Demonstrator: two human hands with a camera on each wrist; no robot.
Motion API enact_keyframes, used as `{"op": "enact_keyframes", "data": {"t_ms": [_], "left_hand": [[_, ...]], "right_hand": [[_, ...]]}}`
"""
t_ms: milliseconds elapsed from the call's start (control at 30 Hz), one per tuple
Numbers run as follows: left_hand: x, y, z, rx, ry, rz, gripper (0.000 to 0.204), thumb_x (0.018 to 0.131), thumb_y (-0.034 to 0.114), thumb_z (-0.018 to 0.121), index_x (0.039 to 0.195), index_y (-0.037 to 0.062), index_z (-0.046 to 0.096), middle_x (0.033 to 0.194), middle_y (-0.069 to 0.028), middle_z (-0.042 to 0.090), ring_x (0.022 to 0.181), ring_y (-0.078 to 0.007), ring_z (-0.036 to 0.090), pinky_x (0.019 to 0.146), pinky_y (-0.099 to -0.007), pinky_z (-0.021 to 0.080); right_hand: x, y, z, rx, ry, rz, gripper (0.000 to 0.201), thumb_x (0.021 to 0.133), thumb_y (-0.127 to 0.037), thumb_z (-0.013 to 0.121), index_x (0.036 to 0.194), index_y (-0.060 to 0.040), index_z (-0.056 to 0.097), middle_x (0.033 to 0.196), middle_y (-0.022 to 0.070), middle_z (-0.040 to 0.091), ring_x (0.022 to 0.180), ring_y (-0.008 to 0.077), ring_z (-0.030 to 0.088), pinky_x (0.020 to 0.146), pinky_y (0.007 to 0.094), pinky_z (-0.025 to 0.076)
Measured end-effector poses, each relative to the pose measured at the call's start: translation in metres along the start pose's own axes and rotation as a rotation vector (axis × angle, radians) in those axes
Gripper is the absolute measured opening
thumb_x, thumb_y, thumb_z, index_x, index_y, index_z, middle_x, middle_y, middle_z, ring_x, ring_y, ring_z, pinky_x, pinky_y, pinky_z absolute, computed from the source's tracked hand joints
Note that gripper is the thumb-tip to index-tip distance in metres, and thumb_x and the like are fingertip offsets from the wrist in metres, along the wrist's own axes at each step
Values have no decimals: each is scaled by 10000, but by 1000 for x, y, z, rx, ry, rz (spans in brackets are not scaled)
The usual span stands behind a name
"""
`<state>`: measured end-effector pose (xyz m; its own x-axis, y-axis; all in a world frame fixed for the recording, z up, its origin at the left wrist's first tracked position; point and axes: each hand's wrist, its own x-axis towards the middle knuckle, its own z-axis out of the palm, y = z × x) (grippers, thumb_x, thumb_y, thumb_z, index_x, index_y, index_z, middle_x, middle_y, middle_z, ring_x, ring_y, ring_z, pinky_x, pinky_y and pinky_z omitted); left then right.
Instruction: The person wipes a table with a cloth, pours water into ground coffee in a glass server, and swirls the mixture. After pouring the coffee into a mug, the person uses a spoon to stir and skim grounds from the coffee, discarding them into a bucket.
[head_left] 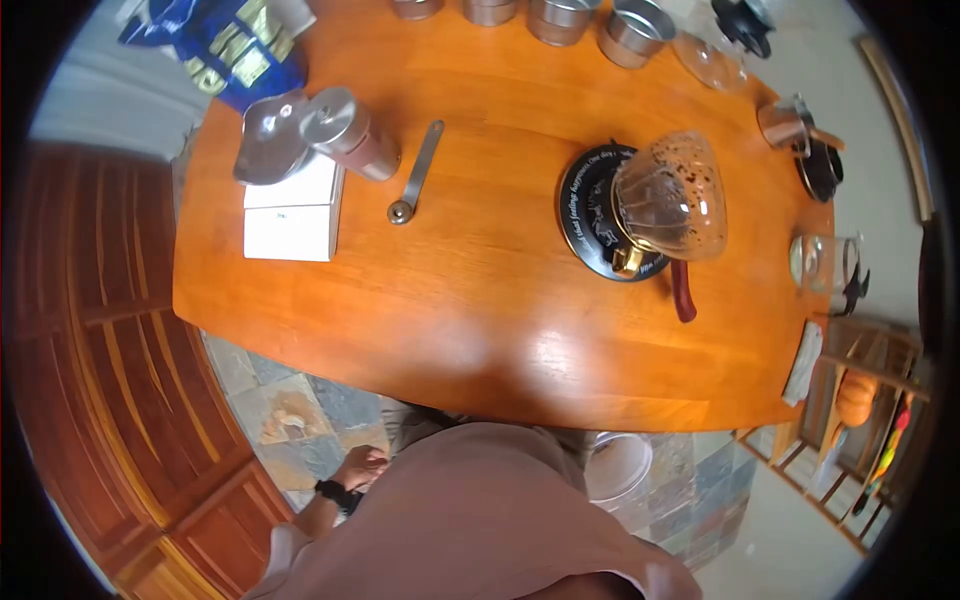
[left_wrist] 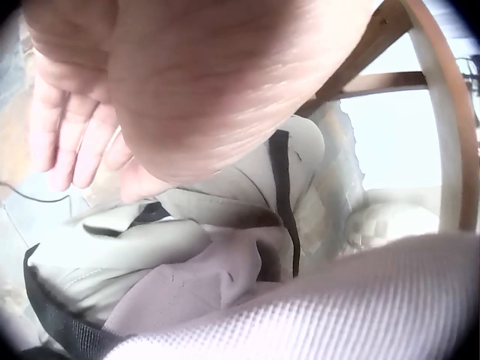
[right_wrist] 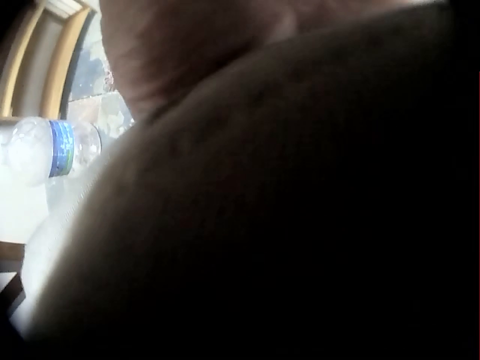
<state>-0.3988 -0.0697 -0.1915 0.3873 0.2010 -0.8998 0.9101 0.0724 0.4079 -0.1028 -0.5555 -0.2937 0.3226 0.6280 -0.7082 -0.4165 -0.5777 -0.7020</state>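
Note:
My left hand [head_left: 362,468] hangs beside the body below the table's front edge, a black band on its wrist. In the left wrist view its palm faces the camera and its loosely bent fingers [left_wrist: 81,142] hold nothing. Of my right hand [right_wrist: 195,45] only a part near the wrist shows in the right wrist view, against dark cloth; its fingers are hidden. On the table [head_left: 480,300], a ribbed dripper [head_left: 680,195] with dark specks inside stands over a round black base [head_left: 590,235] with white lettering. A dark red handle [head_left: 683,290] juts toward the front.
At left, a metal cylinder [head_left: 350,135] and a clear dish [head_left: 270,140] stand by a white box [head_left: 290,225], with a metal crank [head_left: 420,170] nearby. A blue bag [head_left: 240,60] is behind. Metal cups [head_left: 635,35] line the back; a glass jar [head_left: 815,260] stands right.

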Motion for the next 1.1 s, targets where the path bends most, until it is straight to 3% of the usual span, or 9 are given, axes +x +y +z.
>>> {"op": "enact_keyframes", "data": {"t_ms": [267, 300, 333, 400, 567, 733, 900, 933, 1100], "left_hand": [[24, 105, -46, 324, -75, 241, 309, 871, 113, 687, 1122, -32, 580, 948, -117, 696, 884, -204, 684, 814, -310, 552], [14, 135, -51, 342, -104, 225, 310, 879, 114, 679, 1130, -36, 578, 953, -119, 692, 895, -205, 682, 818, -309, 551], [4, 170, -56, 363, -124, 216, 311, 886, 115, 670, 1139, -39, 575, 957, -121, 688, 906, -205, 679, 822, -309, 549], [-17, 222, -76, 442, -390, 259, 267, 921, 134, 663, 1132, -22, 612, 1055, -131, 692, 967, -208, 673, 856, -319, 530], [-72, 353, -94, 486, -646, 439, 283, 949, 53, 599, 1207, -60, 581, 1064, -191, 703, 944, -228, 700, 864, -332, 553], [-21, 394, -79, 125, -763, 543, 326, 952, 101, 609, 1235, -42, 534, 1010, -215, 685, 901, -260, 693, 819, -375, 567], [38, 424, -62, 171, -1040, 567, 685, 884, 340, 693, 1363, -79, 439, 1052, -164, 618, 995, -279, 593, 920, -421, 456], [69, 420, -57, -48, -1098, 506, 442, 866, 192, 726, 1199, -60, 580, 979, -139, 677, 850, -255, 659, 719, -374, 525], [94, 415, -99, 187, -790, 729, 616, 957, 322, 597, 1385, -76, 401, 1035, -166, 586, 979, -278, 556, 919, -437, 441]], "right_hand": [[-64, -11, 36, 117, 122, -56, 591, 986, -428, 487, 1420, -29, 450, 1395, 114, 546, 1282, 258, 508, 1072, 386, 391], [-67, -45, 2, 405, 51, 265, 524, 946, -307, 567, 1360, 6, 489, 1321, 140, 596, 1206, 242, 573, 992, 367, 451], [-58, -74, 14, 946, 370, -196, 355, 940, -211, 572, 1201, 29, 574, 1118, 128, 663, 1009, 184, 635, 865, 335, 502], [-52, -181, -8, -4, 705, 9, 130, 960, -102, 569, 976, 15, 624, 854, 83, 670, 716, 137, 625, 647, 284, 523], [-66, -360, -14, -16, 724, -295, 266, 956, -166, 652, 728, -37, 609, 582, -25, 513, 529, 58, 453, 477, 261, 359], [-30, -392, -29, -489, 928, -728, 247, 915, -269, 704, 879, -56, 584, 655, 33, 544, 561, 190, 523, 527, 354, 427], [44, -396, -22, -484, 856, -908, 743, 803, -486, 755, 1238, 60, 500, 1128, 238, 547, 1048, 393, 548, 886, 443, 463], [52, -400, -20, -527, 807, -879, 744, 780, -513, 764, 1226, 30, 521, 1098, 210, 566, 1028, 381, 555, 874, 455, 449], [85, -391, -20, -521, 1014, -1075, 629, 760, -526, 768, 1145, -61, 589, 1039, 128, 603, 1015, 329, 568, 862, 447, 415]]}}
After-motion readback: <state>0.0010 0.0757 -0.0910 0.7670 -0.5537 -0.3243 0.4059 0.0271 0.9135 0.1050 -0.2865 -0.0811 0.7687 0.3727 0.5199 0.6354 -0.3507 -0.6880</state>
